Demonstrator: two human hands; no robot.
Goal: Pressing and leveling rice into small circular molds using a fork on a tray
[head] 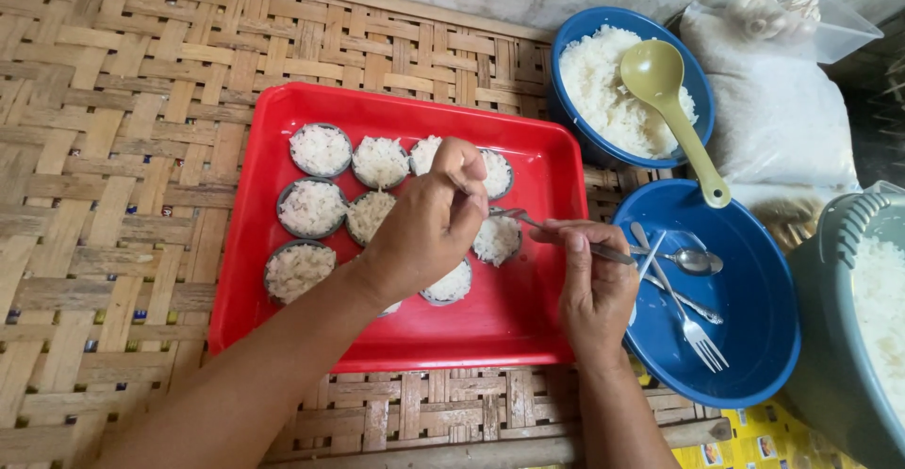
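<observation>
While the right hand (pixel 596 285) is pinching a metal utensil (pixel 556 233) by its handle, the left hand (pixel 429 224), fingers curled, is hovering over small rice-filled moulds (pixel 311 207) sitting in a red tray (pixel 528 309); whether it is gripping anything is unclear.

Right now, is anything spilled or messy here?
Nothing is spilled. The small rice cups sit upright in rows on the red tray, the green ladle rests in the blue rice bowl, and a fork and spoon lie inside the empty blue bowl.
</observation>
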